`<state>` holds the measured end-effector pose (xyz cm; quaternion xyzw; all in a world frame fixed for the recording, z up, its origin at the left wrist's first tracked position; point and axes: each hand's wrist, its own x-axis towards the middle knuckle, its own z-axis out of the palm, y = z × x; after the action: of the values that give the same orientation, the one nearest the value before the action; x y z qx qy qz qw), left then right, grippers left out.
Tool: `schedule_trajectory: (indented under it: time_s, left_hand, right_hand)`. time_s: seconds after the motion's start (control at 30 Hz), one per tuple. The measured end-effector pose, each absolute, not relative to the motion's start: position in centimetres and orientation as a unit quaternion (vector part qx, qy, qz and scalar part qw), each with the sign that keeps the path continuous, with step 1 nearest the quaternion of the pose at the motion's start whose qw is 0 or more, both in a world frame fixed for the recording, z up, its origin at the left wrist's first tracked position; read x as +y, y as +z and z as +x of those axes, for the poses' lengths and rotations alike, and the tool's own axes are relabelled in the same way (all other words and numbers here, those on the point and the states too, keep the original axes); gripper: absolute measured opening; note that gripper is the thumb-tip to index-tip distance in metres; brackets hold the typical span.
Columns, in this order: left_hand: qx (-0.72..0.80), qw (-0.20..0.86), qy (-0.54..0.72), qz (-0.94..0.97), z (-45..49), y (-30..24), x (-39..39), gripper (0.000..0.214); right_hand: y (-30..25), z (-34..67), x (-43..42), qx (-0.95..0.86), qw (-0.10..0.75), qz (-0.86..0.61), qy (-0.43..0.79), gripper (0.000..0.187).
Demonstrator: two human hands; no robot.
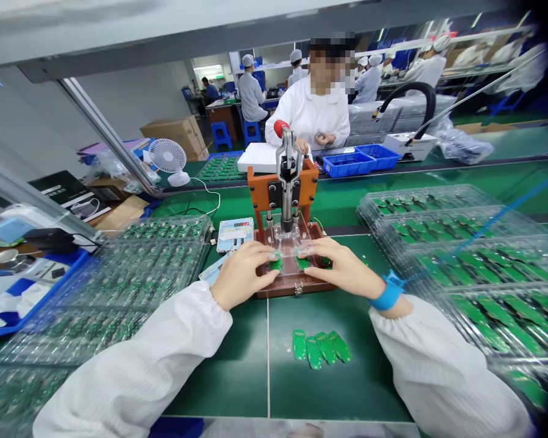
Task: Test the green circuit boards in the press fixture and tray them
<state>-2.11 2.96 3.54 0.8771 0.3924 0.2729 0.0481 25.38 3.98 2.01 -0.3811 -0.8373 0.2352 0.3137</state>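
Note:
A toggle-clamp test fixture with a red-tipped lever, orange frame and brown base stands in front of me. My left hand pinches a small green circuit board at the left of the fixture's bed. At the right of the bed, my right hand has its thumb and fingers on another green circuit board. The clear pressing plate is just beyond both hands. Several loose green boards lie on the green mat nearer to me. A blue wrist strap circles my right wrist.
Clear trays of boards fill the left; more stacked trays stand right. A meter box is beside the fixture. Beyond are a white fan, blue bins and a co-worker. The strap's blue cord runs rightward.

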Motion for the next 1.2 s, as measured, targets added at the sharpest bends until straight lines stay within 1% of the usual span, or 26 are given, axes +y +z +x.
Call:
schedule_trajectory:
  time_s: [0.07,0.2,0.43,0.67,0.77,0.83,0.97,1.03,1.1,1.2]
  left_hand:
    - [0.399,0.06,0.261,0.877,-1.9,3.5,3.3,0.022]
    - [0.415,0.083,0.242,0.873,-1.6,3.5,3.4,0.016]
    - [0.423,0.097,0.246,0.867,-1.4,3.1,3.5,0.011]
    - [0.387,0.058,0.267,0.88,-1.7,2.5,2.7,0.02]
    - [0.383,0.024,0.28,0.88,-2.2,2.0,1.4,0.032]
    - [0.359,0.008,0.298,0.884,-2.5,1.5,0.4,0.036]
    - [0.223,-0.02,0.3,0.928,-3.0,0.2,-0.9,0.031]
    - [0.179,-0.034,0.281,0.942,-3.0,-0.6,-1.1,0.031]
    - [0.167,-0.04,0.266,0.948,-2.9,-1.3,-1.1,0.032]
    - [0.157,-0.043,0.266,0.95,-2.8,-2.2,-0.9,0.031]
  right_hand:
    - [1.7,25.1,4.5,-0.84,0.314,-0.377,0.232,0.025]
    - [1.3,25.0,4.7,-0.844,0.31,-0.376,0.223,0.026]
    - [1.1,25.0,5.0,-0.852,0.31,-0.366,0.211,0.02]
    - [0.6,24.9,4.6,-0.851,0.329,-0.354,0.207,0.02]
    - [1.1,25.5,4.3,-0.842,0.346,-0.36,0.204,0.021]
    - [2.4,26.1,4.2,-0.819,0.38,-0.378,0.205,0.018]
    - [7.6,26.5,4.8,-0.699,0.543,-0.416,0.21,0.009]
    - [10.7,25.6,6.0,-0.674,0.598,-0.388,0.195,0.013]
    - [13.5,24.3,8.2,-0.692,0.609,-0.345,0.175,0.023]
    - [16.7,22.1,12.8,-0.738,0.573,-0.321,0.153,0.029]
